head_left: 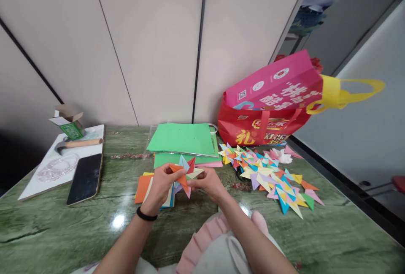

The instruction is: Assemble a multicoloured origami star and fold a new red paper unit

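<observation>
A multicoloured folded-paper star (190, 165) is held up between my two hands, above the front of the table. Its points are light blue, red, cream, orange, purple and pink. My left hand (166, 180) pinches the orange side, thumb on top. At the cream and pink points, my right hand (209, 182) grips the other side with its fingertips. Partly hidden behind my left hand lies a stack of coloured square papers (143, 188), orange and yellow at its left. To the right spreads a pile of folded paper stars (264, 170) in many colours.
Green paper sheets (182, 138) lie at the back, beside a red gift bag (262, 124) holding a pink box (275, 82). On the left are a phone (85, 179), a hammer (82, 142), a beaded strand (58, 168), a white board (31, 187) and a small green box (72, 130).
</observation>
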Tool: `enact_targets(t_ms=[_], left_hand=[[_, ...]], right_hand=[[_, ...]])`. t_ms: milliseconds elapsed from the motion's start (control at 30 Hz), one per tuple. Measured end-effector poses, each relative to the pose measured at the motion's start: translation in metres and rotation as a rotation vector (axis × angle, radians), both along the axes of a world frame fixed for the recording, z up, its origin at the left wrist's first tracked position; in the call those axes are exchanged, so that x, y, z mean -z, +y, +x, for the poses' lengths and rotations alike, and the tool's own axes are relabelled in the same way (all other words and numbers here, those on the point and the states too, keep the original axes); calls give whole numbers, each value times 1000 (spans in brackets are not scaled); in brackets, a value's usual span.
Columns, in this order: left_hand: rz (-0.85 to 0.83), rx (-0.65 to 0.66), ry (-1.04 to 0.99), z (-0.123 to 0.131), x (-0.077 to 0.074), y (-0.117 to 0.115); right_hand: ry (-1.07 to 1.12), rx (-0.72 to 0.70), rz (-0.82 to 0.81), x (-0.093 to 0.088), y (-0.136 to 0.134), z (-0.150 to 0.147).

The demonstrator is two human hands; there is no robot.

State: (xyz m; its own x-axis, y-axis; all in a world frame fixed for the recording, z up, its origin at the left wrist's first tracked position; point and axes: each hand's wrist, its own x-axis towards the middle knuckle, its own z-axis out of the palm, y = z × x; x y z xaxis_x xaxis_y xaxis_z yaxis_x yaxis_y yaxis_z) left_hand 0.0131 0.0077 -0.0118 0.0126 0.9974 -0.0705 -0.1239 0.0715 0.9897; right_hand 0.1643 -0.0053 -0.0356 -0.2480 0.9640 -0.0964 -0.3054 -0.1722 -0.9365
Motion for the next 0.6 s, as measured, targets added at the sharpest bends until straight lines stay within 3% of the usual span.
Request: enact_targets(t_ms=[400,600], left_hand=[[10,27,14,0,1,-1],[19,179,165,-9,-4,0]], right_hand=[[-20,-28,-19,-1,0,1],[-85,3,4,-3,0,3]])
